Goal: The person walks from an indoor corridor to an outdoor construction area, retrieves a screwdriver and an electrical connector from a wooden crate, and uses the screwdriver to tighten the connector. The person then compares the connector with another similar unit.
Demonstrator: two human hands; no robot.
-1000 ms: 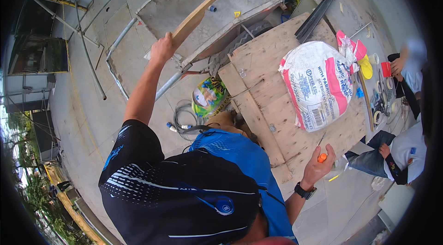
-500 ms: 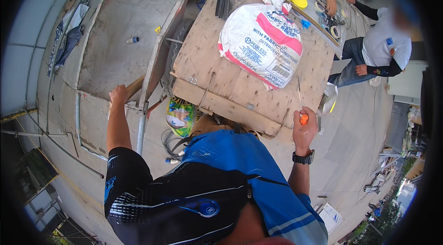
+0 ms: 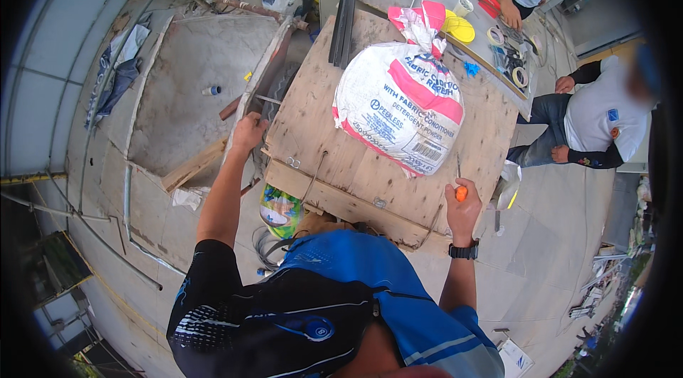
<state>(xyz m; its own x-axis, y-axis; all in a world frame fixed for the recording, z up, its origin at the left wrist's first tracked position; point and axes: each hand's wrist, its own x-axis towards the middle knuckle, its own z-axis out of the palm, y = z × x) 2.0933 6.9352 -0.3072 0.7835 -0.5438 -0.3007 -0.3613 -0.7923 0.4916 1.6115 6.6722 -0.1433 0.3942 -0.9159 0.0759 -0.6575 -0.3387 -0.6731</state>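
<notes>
My right hand point(image 3: 462, 206) is closed round the orange handle of a screwdriver point(image 3: 462, 194), its thin shaft pointing away over the near right corner of a plywood box top. My left hand point(image 3: 249, 132) is at the right rim of a grey, dusty cart tub point(image 3: 199, 51), fingers curled over the edge. Inside the tub's near end lies a length of wood point(image 3: 196, 164), apart from my hand. A darker short wood piece point(image 3: 230, 108) rests by the tub's right wall. On the plywood top point(image 3: 306, 136) sits a full white and pink sack point(image 3: 402, 104), its neck twisted shut.
Dark metal channels point(image 3: 345, 8) lie across the plywood's far left. Beyond it, a table point(image 3: 462, 51) bears tape rolls point(image 3: 520, 78) and a yellow disc point(image 3: 459, 27). One person point(image 3: 605, 115) stands at the right; another person's hand point(image 3: 511, 15) reaches over the table. Metal poles point(image 3: 126, 193) stand left.
My left hand has let go of the wood length, which now lies in the tub, and moved right to the rim. My right hand has lowered slightly, still holding the screwdriver.
</notes>
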